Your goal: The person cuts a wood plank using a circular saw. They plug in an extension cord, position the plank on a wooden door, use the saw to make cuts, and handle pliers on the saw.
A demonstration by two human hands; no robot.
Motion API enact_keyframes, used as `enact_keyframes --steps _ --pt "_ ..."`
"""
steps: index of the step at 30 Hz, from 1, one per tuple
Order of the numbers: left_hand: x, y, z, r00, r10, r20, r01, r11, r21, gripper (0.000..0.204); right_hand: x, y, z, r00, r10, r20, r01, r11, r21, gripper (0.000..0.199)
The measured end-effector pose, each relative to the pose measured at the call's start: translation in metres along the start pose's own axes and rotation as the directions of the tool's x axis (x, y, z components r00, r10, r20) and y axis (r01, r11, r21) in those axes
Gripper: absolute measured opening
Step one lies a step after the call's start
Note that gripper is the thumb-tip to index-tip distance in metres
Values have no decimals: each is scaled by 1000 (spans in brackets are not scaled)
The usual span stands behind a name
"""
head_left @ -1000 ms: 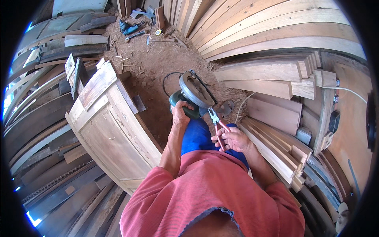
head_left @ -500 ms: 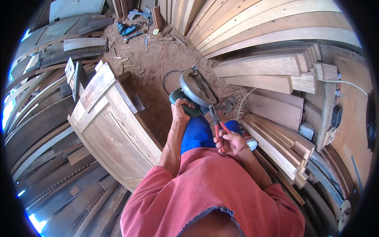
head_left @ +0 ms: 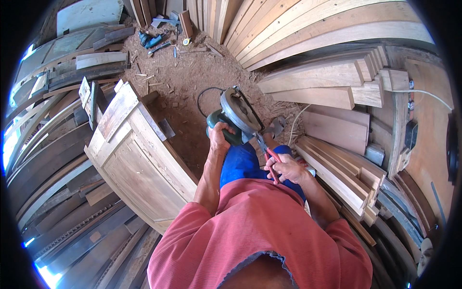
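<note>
My left hand is wrapped round the green handle of a circular saw, which I hold over my blue-clad legs. The saw's round metal guard and flat base plate face up and to the right. In my right hand are pliers with red handles, the fingers closed about the grips. The metal jaws of the pliers reach the lower edge of the saw, by its base plate. Exactly what the jaws touch is too small to make out.
A panelled wooden door leans at the left. Stacked timber stands at the right, with long boards behind. On the shavings-strewn floor lie a teal power drill and a tape measure. A dark cord loops beside the saw.
My right hand has turned, its back now more upward, and the pliers' handles have swung closer together. The saw stays almost in place in my left hand.
</note>
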State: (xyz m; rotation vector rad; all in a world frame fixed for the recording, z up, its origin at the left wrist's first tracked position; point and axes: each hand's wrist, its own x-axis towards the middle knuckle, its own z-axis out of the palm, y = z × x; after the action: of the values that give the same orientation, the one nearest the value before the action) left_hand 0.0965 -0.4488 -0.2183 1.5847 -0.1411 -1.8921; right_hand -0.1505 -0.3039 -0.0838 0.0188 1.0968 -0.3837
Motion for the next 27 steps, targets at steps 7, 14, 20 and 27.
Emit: enact_keyframes --steps 7,14,20,27 --pt "1 -4 1 1000 22 18 -22 1000 -10 4 1 6 -5 1000 5 -5 -5 1000 5 24" --pt "1 -1 7 1000 9 22 -9 999 -34 3 10 12 -9 1000 -10 14 9 1000 29 24" --pt "3 6 14 999 42 14 -42 999 -2 5 21 40 6 975 -97 198 -43 797 603 16" --pt "3 15 20 998 -24 65 31 994 -106 7 9 26 4 920 -219 326 -126 621 773 21"
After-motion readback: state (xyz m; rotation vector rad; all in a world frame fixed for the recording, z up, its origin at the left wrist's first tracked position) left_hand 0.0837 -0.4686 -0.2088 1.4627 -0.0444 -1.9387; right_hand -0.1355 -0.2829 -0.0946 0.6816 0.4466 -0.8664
